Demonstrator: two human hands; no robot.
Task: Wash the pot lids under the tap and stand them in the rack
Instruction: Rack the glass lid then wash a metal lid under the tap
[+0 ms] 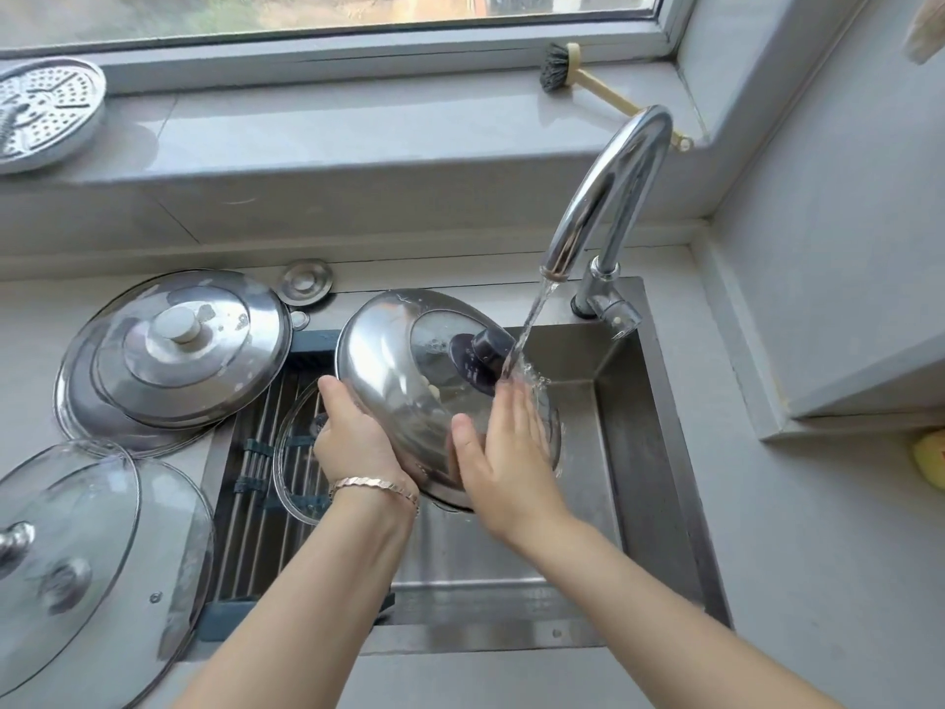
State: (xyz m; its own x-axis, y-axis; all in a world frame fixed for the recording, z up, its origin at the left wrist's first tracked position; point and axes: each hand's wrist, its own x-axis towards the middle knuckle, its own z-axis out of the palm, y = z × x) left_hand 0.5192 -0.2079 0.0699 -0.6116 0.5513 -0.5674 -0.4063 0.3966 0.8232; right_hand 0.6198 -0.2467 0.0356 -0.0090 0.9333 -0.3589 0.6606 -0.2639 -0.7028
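Observation:
A steel lid with a dark knob (388,360) is held tilted over the sink (659,452), under running water from the tap (613,197). My left hand (358,442) grips its lower left rim. My right hand (503,452) lies flat on its wet dome with straight fingers, in the stream. A glass lid (294,452) lies on the roll-up rack (255,504) over the sink's left side, partly behind my left hand. Stacked steel lids (174,350) and glass lids (76,555) rest on the left counter.
A small steel lid (305,282) leans at the back of the counter. A perforated steamer plate (43,112) and a brush (578,76) lie on the window sill. A yellow object (930,458) sits at the right edge.

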